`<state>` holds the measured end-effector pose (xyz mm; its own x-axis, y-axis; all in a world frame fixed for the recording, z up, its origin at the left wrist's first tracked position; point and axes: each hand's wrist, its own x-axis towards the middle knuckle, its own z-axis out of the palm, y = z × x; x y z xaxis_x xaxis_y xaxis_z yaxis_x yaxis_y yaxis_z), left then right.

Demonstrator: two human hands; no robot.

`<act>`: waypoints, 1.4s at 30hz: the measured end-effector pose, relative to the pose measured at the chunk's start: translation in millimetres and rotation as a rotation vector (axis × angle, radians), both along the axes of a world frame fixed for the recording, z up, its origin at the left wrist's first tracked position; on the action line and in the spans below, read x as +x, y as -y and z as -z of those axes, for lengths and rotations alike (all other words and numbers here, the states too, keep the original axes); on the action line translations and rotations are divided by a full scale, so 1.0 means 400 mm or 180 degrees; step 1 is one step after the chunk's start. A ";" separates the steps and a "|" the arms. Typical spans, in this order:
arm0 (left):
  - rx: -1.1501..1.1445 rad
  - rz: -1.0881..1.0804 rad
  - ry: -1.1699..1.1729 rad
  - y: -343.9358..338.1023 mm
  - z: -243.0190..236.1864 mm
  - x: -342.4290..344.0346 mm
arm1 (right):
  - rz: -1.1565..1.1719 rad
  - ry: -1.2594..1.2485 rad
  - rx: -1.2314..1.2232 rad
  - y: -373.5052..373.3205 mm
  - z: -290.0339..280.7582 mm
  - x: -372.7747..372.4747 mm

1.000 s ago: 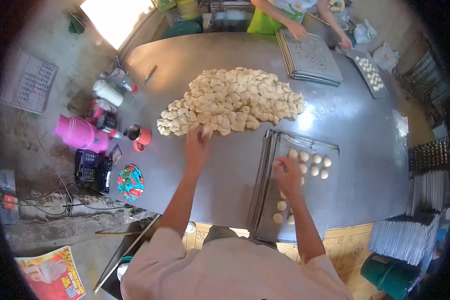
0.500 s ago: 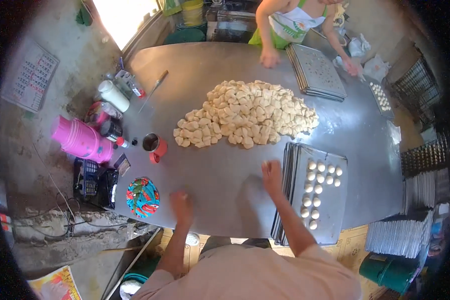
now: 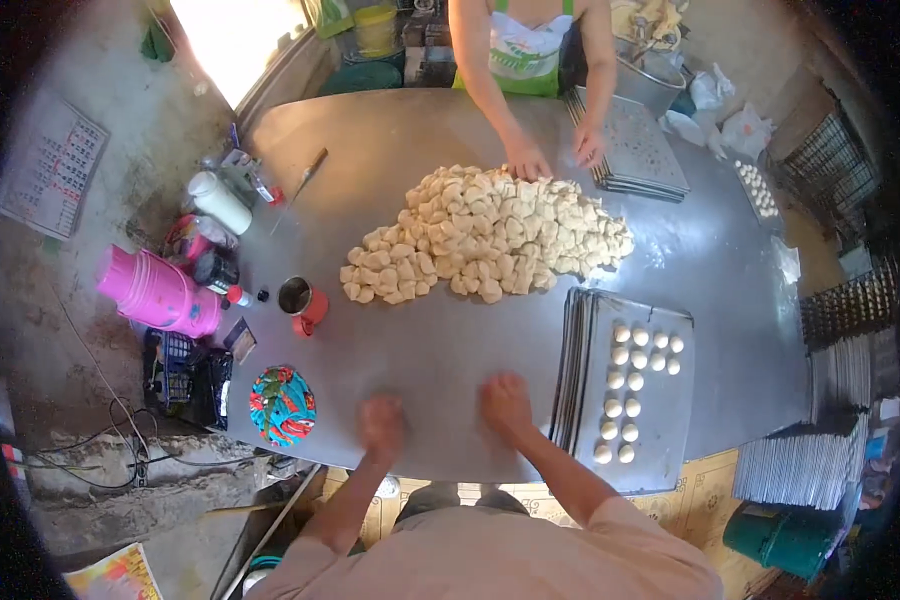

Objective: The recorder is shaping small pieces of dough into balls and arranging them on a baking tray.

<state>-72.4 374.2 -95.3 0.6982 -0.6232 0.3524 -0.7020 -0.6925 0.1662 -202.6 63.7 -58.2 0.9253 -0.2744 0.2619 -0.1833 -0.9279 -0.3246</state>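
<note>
Dough pile [image 3: 490,235] sitting mid-bench, right-hand tray part filled

The left hand [image 3: 381,425] is showing blurred, low over the near side of the bench [image 3: 440,350]; whether its grip is wide, narrow or holding dough, I cannot tell. The right hand [image 3: 507,403] is lying palm down a little farther right, also blurred; I cannot tell its grip either. The 2 hands are keeping apart, with bare bench showing between them.

The pile of cut dough pieces is spreading beyond both hands. Just right of the right hand, a tray [image 3: 665,420] is topping a stack and carrying round dough balls [image 3: 638,359], set 4 across at the far end and 2 across nearer.

To the left, a red cup [image 3: 310,305] is standing beyond a patterned cloth bundle [image 3: 282,405]. Across the bench, 1 co-worker's hand [image 3: 527,160] is reaching to the pile's far edge; the other hand [image 3: 589,147] is hanging near a second tray stack [image 3: 645,150].
</note>
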 end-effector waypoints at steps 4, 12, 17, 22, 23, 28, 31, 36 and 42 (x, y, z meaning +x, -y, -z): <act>-0.0652 0.0106 -0.1591 0.003 0.052 0.034 | -0.0812 0.0196 0.0137 -0.015 0.001 -0.016; -0.0313 0.0208 -0.0238 0.008 -0.003 -0.105 | -0.0536 -0.0050 0.0018 -0.076 0.055 -0.071; -0.0018 0.0483 -0.0635 0.036 -0.043 -0.066 | -0.1233 -0.0110 0.0386 -0.093 0.038 -0.068; -0.0189 0.0113 -0.0506 -0.023 -0.073 -0.146 | -0.0595 -0.0635 0.0396 -0.112 0.013 -0.139; -0.0383 0.0128 -0.0531 -0.021 -0.079 -0.179 | -0.0505 -0.0778 0.0272 -0.119 0.008 -0.154; 0.0418 0.0437 -0.0171 0.056 -0.090 -0.141 | -0.1390 -0.0008 0.0023 -0.156 0.044 -0.099; -0.0344 0.0000 -0.0314 0.030 -0.118 -0.053 | -0.0780 -0.0323 0.0541 -0.139 0.053 -0.063; -0.0210 0.0429 -0.1911 0.099 -0.172 -0.109 | -0.0371 -0.0197 0.2168 -0.048 -0.038 -0.173; -0.1370 0.1346 -0.2298 0.655 -0.290 -0.393 | 0.1317 0.1123 0.1689 0.190 -0.238 -0.498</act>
<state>-229.7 112.1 20.8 0.5832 -0.7918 0.1816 -0.5085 -0.1815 0.8417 -401.6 -12.3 37.0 0.6053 -0.7525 0.2594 -0.2851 -0.5092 -0.8121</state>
